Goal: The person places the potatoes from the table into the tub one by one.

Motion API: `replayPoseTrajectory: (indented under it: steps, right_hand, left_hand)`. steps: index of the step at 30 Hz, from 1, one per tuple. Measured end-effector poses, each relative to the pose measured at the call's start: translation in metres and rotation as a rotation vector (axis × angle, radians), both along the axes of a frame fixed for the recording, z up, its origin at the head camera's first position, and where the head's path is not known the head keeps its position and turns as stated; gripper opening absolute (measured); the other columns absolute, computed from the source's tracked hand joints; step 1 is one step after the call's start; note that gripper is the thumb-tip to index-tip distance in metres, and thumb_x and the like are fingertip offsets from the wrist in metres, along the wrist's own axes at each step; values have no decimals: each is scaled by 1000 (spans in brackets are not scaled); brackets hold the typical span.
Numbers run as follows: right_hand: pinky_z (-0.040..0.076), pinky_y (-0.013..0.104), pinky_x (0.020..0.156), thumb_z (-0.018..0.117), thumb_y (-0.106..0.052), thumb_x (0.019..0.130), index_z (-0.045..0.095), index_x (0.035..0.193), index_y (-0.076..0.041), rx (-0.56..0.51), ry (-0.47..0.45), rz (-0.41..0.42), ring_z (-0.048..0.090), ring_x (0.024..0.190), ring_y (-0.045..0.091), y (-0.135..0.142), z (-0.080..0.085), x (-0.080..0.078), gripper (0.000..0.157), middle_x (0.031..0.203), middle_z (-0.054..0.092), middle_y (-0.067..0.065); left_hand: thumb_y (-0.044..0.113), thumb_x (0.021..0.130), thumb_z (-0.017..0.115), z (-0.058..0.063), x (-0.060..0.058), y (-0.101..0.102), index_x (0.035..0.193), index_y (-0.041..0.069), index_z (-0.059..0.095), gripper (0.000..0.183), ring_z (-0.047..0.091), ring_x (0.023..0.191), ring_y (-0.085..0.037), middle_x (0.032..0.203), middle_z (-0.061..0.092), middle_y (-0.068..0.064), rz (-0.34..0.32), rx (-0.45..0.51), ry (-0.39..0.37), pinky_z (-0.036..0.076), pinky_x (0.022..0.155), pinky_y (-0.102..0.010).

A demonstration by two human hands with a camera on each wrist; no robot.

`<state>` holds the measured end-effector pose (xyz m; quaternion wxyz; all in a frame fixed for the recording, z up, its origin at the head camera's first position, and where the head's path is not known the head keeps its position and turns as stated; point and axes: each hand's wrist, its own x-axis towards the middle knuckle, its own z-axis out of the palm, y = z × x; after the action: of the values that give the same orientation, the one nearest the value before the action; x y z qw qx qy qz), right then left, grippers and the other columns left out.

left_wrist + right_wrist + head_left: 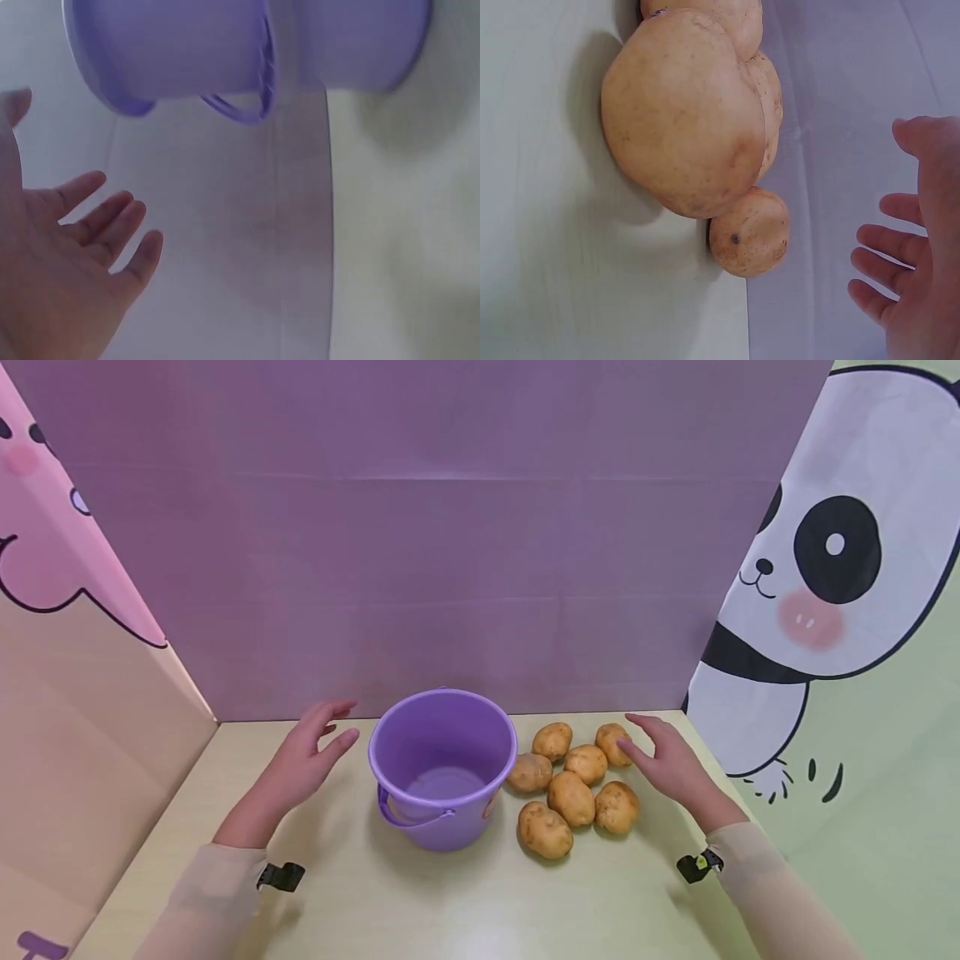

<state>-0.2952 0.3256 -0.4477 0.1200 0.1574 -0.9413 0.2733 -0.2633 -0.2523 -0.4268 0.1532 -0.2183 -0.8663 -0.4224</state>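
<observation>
A purple bucket (442,822) stands upright on the table, its handle (412,818) hanging down at the front left. My left hand (303,764) hovers to the left of the bucket, fingers spread and holding nothing; in the left wrist view the palm and fingers (139,262) are apart from the bucket (180,45). Several potatoes (572,799) lie in a loose cluster to the right of the bucket. Over the right side of that cluster is my right hand (671,764), its thumb overlapping the far right potato (613,743). The right wrist view shows relaxed fingers (889,244) with nothing in them.
The light wooden table (337,902) ends at a purple back wall (450,568). A pink cartoon panel (67,543) borders the left side, and a panda picture (825,552) the right. Dark wrist cameras (281,877) sit on both sleeves.
</observation>
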Motion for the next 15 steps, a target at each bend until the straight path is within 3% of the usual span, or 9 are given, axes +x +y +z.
replayPoseTrajectory:
  steps: [6,11,15]
  right_hand:
    - [36,70,123,69,-30,111,56,156,4,-7,7,6,47,148,54,1,-6,0,58,156,56,31]
    - [36,71,122,69,-33,111,57,155,3,-11,8,9,48,147,54,1,-9,-2,58,156,57,30]
    - [38,71,121,70,-33,111,58,154,4,-10,12,14,50,146,54,1,-11,-1,58,154,58,30]
  left_hand:
    - [25,108,71,9,5,16,168,2,39,72,42,151,-53,170,40,-22,-103,-38,-49,34,120,-78]
    - [37,102,78,13,7,24,175,8,28,93,24,163,-52,180,25,-20,-143,-96,-98,26,123,-81]
    - [43,98,82,13,7,29,177,10,23,104,18,166,-49,182,21,-19,-161,-124,-103,24,124,-81]
